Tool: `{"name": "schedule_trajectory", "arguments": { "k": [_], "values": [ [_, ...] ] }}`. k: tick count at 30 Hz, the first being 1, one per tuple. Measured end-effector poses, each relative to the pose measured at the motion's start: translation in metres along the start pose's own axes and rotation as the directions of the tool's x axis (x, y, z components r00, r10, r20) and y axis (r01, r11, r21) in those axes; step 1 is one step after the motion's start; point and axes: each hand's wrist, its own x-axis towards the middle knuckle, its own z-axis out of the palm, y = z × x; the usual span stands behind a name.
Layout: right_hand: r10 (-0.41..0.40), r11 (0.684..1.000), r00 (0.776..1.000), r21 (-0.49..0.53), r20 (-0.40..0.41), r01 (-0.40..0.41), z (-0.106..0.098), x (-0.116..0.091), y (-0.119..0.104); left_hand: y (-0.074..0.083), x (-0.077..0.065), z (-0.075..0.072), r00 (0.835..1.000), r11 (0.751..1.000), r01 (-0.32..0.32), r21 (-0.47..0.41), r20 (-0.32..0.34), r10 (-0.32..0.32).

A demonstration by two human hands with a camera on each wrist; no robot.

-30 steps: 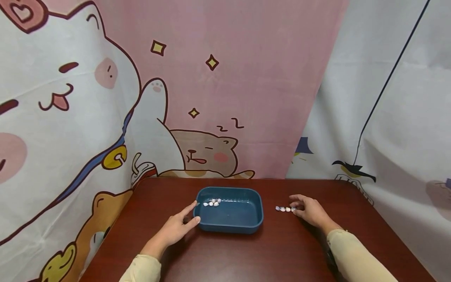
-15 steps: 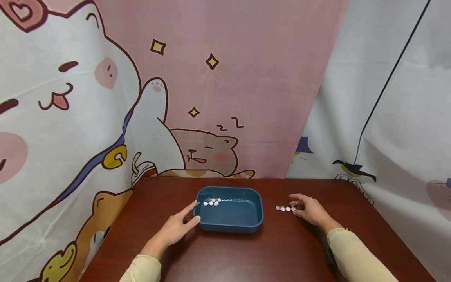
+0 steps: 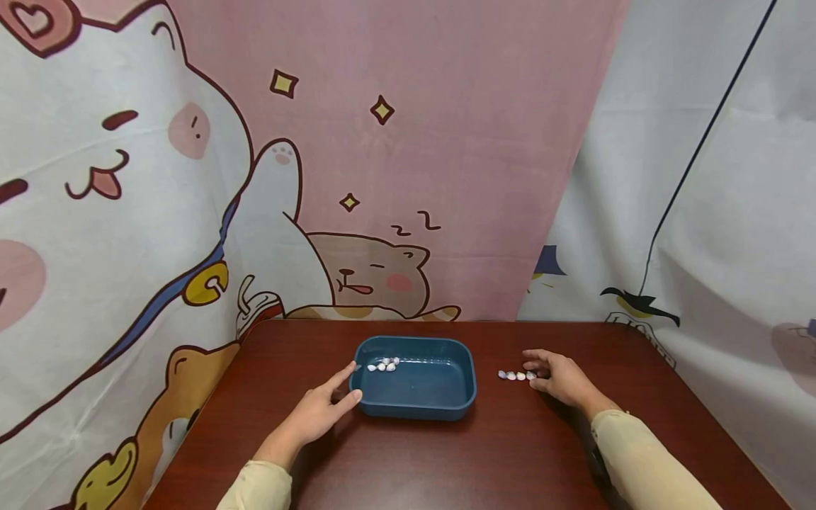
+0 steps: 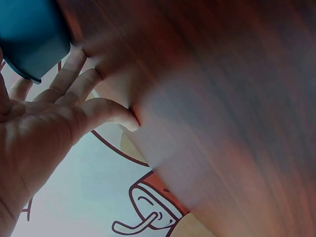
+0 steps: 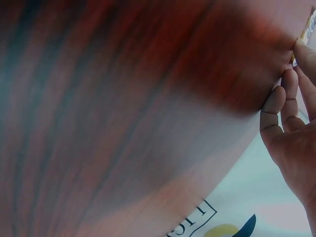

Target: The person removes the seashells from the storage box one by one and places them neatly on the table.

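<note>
My left hand (image 3: 315, 414) is at the left end of a blue rectangular tray (image 3: 417, 411). Its index finger and thumb lie straight against the rim, while the wrist view shows the other fingertips down on the table. Inside the tray, several small white shell-like pieces (image 3: 391, 367) cluster toward the left. To the right of the tray runs a short row of similar white pieces (image 3: 511, 376). My right hand (image 3: 564, 382) is at the right end of that row, with thumb and index finger on either side of the last white shell-like piece (image 3: 531, 375), which they partly cover.
Both hands work on a dark red-brown wooden table (image 3: 414, 467). Behind it hangs a cloth backdrop (image 3: 484, 177) printed with cartoon cats, pink in the middle and white at the sides. The tray's raised walls stand between the two hands.
The view has shifted very slightly. Both hands, the tray and the white pieces keep their places.
</note>
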Motion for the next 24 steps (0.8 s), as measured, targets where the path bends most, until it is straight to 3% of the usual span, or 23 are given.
{"name": "schedule_trajectory", "arguments": {
  "k": [5,8,11,14,16,20,24],
  "values": [
    [0.016,0.998,1.000,0.061,0.010,-0.016,-0.003,0.000,0.001,-0.001,0.001,0.002,1.000,1.000,-0.005,0.002,-0.002,0.005],
    [0.074,0.979,0.997,0.194,-0.027,-0.067,-0.007,0.000,-0.001,-0.001,0.002,0.003,1.000,1.000,-0.008,0.004,0.007,0.008],
    [0.119,0.947,0.987,0.312,-0.107,-0.080,-0.012,0.007,-0.019,-0.002,0.002,0.002,1.000,1.000,-0.011,0.006,0.006,0.011],
    [0.093,0.942,0.981,0.333,-0.171,-0.031,-0.011,0.024,-0.059,-0.002,0.000,0.000,1.000,1.000,-0.012,0.007,-0.008,0.012],
    [0.043,0.950,0.984,0.313,-0.172,0.013,-0.003,0.035,-0.093,-0.002,-0.001,-0.001,1.000,1.000,-0.013,0.006,-0.015,0.013],
    [-0.067,0.966,0.994,0.242,-0.086,0.086,0.031,0.053,-0.159,-0.002,-0.001,-0.002,1.000,1.000,-0.017,-0.003,-0.013,0.017],
    [-0.128,0.986,0.991,0.108,0.033,0.123,0.074,0.066,-0.203,0.000,-0.001,-0.001,1.000,1.000,-0.024,-0.008,-0.003,0.024]
  ]
}}
